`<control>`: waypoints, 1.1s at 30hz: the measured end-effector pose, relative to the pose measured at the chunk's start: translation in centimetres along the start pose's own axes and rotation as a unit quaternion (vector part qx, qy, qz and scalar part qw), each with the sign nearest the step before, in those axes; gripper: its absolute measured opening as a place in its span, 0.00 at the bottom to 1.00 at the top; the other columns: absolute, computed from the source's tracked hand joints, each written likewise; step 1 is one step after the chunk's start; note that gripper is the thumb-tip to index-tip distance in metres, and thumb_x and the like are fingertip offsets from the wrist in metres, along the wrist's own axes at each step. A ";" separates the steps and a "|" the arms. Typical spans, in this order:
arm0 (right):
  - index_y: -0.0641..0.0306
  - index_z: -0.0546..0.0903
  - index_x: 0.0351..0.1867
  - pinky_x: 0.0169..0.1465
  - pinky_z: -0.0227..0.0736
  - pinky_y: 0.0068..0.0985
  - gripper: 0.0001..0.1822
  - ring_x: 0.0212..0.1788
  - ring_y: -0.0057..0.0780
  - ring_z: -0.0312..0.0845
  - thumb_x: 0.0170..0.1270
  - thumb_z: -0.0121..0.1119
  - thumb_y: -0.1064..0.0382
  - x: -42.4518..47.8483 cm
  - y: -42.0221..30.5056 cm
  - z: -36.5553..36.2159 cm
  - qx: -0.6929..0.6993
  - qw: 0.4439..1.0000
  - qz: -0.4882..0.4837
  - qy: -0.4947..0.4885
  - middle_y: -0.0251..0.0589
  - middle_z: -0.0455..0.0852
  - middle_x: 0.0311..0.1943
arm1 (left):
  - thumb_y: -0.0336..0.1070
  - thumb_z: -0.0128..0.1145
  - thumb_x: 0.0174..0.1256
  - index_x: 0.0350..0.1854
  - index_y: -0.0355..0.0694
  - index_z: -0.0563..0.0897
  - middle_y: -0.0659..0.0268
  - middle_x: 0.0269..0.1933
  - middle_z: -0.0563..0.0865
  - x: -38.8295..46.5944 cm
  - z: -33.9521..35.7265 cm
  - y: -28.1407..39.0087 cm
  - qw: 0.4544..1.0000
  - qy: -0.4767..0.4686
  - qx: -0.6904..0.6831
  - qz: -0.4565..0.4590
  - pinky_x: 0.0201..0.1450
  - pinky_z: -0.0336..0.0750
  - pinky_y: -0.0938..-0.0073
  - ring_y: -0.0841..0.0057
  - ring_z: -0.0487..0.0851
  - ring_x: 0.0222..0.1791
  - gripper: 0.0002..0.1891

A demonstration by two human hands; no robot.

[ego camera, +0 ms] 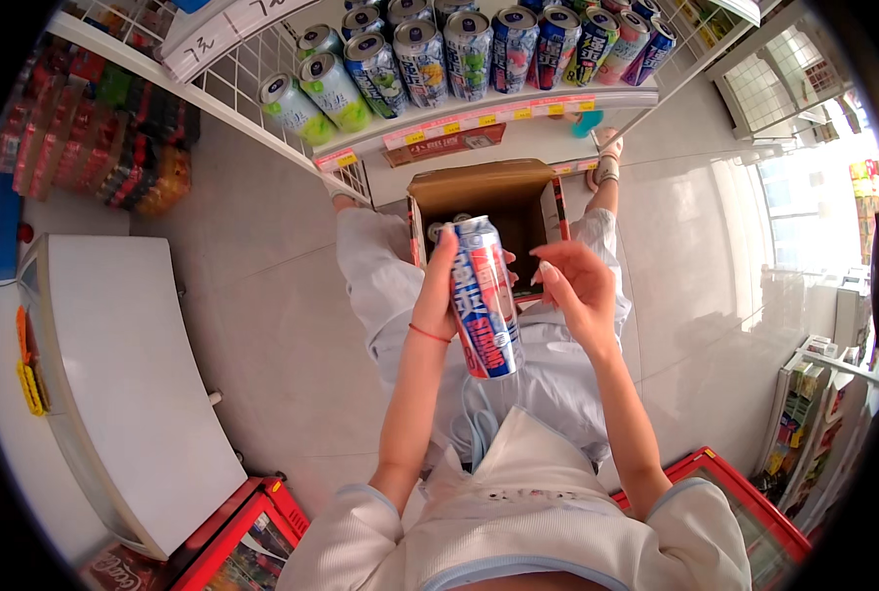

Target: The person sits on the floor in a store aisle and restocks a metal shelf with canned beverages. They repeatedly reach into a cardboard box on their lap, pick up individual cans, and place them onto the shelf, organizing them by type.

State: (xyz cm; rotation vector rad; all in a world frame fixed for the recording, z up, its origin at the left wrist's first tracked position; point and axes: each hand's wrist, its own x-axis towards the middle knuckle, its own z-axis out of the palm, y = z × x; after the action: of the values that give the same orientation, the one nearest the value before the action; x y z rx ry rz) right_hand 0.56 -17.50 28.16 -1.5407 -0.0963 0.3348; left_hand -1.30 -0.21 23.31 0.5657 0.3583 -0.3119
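Note:
A tall blue, red and silver drink can is gripped in my left hand, tilted over my lap. My left thumb lies along its side, and a few fingertips show past its far edge. To the can's right, my right hand is raised with bent fingers, holding nothing and apart from the can. Behind both hands an open cardboard box stands between my legs, its back flap up. A few can tops show inside at the left; the held can hides part of the interior.
Ahead is a white wire shelf with rows of drink cans and price tags along its edge. A white chest freezer stands left, near shrink-wrapped drink packs. Red-framed coolers flank me behind; a display rack stands right.

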 end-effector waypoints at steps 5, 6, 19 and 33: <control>0.75 0.77 0.37 0.26 0.69 0.23 0.23 0.20 0.24 0.74 0.56 0.62 0.50 2.1 0.0 1.1 -0.208 0.978 0.001 -0.011 0.42 0.79 0.19 | 0.52 0.52 0.65 0.50 0.36 0.65 0.61 0.41 0.76 0.4 0.3 -2.8 0.918 0.106 0.361 0.125 0.44 0.71 0.79 0.77 0.76 0.39 0.24; 0.76 0.78 0.31 0.25 0.67 0.27 0.28 0.18 0.29 0.71 0.53 0.61 0.44 2.5 0.2 1.1 -0.306 0.952 0.001 -0.019 0.46 0.78 0.17 | 0.57 0.44 0.68 0.51 0.35 0.62 0.60 0.43 0.75 -0.1 0.9 -2.8 0.901 0.098 0.409 0.110 0.47 0.70 0.77 0.73 0.75 0.41 0.26; 0.76 0.73 0.46 0.48 0.70 0.22 0.36 0.42 0.29 0.76 0.54 0.48 0.39 2.6 3.8 -3.1 0.148 0.987 0.006 -0.060 0.48 0.79 0.41 | 0.70 0.44 0.58 0.61 0.33 0.64 0.51 0.48 0.80 -5.2 -2.9 -1.1 0.978 -0.113 0.138 -0.112 0.49 0.75 0.68 0.63 0.81 0.45 0.43; 0.71 0.72 0.49 0.51 0.64 0.19 0.27 0.46 0.24 0.69 0.65 0.46 0.46 3.0 -0.2 -4.4 -0.073 0.992 0.002 -0.101 0.40 0.76 0.44 | 0.31 0.61 0.40 0.61 0.32 0.63 0.58 0.47 0.79 -5.6 -1.3 -1.8 0.993 -0.067 0.093 0.041 0.28 0.80 0.70 0.69 0.83 0.33 0.39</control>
State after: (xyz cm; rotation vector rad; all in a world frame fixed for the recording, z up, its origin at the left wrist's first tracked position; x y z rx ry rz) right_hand 4.60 -20.90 27.72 -1.6477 -0.2830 0.4957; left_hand -7.33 0.18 23.75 0.7357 0.1766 -0.3039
